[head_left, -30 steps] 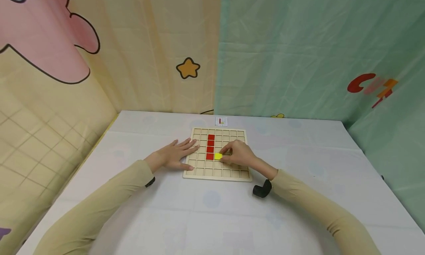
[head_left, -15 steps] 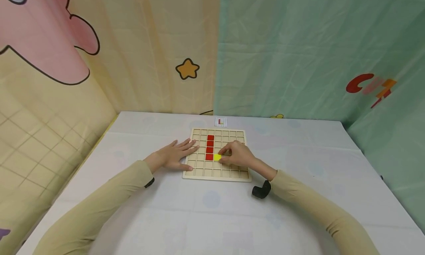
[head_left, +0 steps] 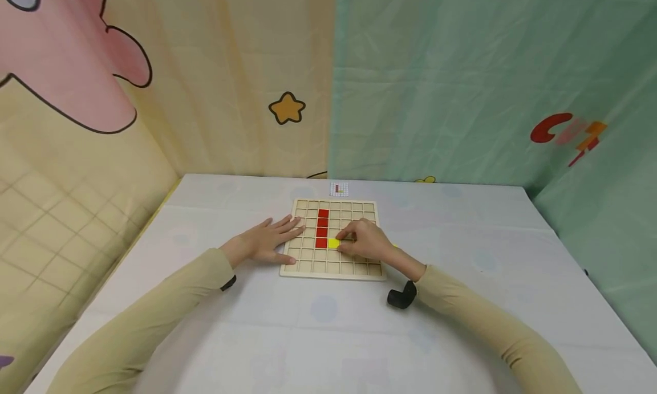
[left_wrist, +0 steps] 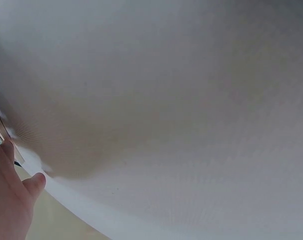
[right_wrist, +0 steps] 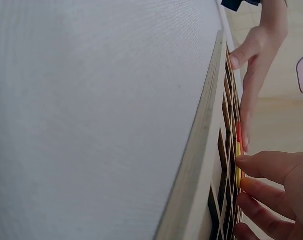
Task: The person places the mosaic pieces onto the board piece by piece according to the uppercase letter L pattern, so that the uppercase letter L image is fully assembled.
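Observation:
A square wooden grid board (head_left: 328, 271) lies on the white-covered table. Several red tiles (head_left: 321, 232) form a column in its cells. My right hand (head_left: 367, 240) holds a yellow tile (head_left: 333, 243) by its right side between thumb and fingers. That tile lies at the cell just right of the lowest red one. In the right wrist view, the thumb and a fingertip touch the yellow tile (right_wrist: 238, 167). My left hand (head_left: 267, 241) rests on the board's left edge with fingers spread straight. The left wrist view catches only part of that hand (left_wrist: 11, 195).
Behind the board lies a small printed grid card (head_left: 339, 189) with a red and yellow pattern. A yellow bit (head_left: 394, 246) peeks out past the right wrist, mostly hidden. Printed curtains (head_left: 410, 97) stand behind the table.
The view has shifted slightly. Both hands keep nearly the same places on the board. The yellow tile looks flatter in its cell than a second ago.

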Demonstrator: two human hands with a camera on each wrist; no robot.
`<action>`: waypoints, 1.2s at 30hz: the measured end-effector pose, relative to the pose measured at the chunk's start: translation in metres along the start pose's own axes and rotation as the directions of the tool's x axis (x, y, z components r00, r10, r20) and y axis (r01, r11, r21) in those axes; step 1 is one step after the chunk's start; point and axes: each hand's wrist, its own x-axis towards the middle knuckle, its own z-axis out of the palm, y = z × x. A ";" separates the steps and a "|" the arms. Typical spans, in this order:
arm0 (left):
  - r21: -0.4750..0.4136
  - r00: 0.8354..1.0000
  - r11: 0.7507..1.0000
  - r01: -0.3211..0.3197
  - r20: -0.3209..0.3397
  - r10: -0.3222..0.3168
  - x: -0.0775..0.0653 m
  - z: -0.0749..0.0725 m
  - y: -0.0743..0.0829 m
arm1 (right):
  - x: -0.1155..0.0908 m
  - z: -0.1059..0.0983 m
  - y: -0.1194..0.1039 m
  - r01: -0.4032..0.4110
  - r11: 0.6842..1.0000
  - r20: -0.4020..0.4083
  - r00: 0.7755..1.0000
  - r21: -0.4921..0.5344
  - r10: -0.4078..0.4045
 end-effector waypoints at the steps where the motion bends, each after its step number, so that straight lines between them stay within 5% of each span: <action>1: -0.002 1.000 1.000 -0.003 0.001 0.003 0.000 0.000 0.000 | 0.000 0.000 0.000 0.000 1.000 0.004 1.000 -0.001 0.000; 13: -0.003 1.000 1.000 -0.012 -0.013 0.012 0.000 0.002 0.000 | -0.010 -0.019 0.012 0.030 0.994 -0.025 0.999 0.106 -0.027; 25: -0.003 1.000 1.000 0.003 -0.006 -0.003 -0.001 0.000 0.002 | -0.029 -0.050 0.045 0.000 0.997 -0.139 0.990 0.084 0.011; 36: -0.017 1.000 1.000 -0.004 -0.023 0.004 0.000 0.001 0.002 | -0.057 -0.065 0.078 -0.062 0.996 -0.101 0.993 0.067 0.069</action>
